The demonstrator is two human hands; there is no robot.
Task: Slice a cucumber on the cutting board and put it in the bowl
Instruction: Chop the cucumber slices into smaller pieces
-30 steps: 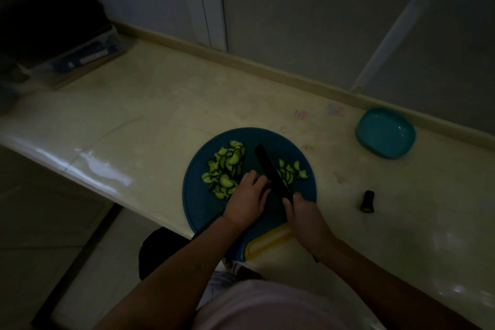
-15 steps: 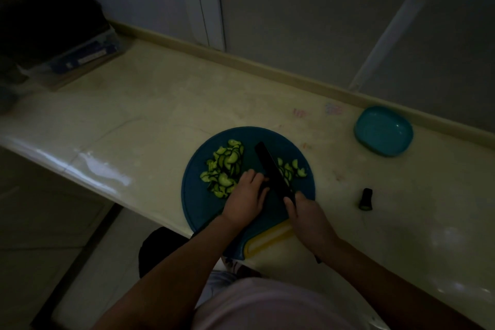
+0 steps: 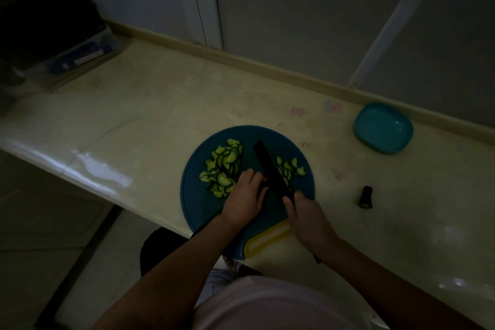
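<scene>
At the cream countertop's [image 3: 160, 104] back edge, well apart from the blue cutting board [image 3: 198, 203], the teal bowl [image 3: 383, 128] showed its bare inside; cucumber slices [image 3: 222, 169] lay in two piles on the board, flanking the knife [image 3: 270, 169]. The right hand [image 3: 308, 217] gripped its handle; the left hand [image 3: 245, 201] curled beside the blade, its hold hidden. A cucumber end [image 3: 365, 197] stood right of the board.

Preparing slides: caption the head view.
Right hand grips dark knife on the blue cutting board, left hand beside cucumber slices; teal bowl sits apart, empty.
</scene>
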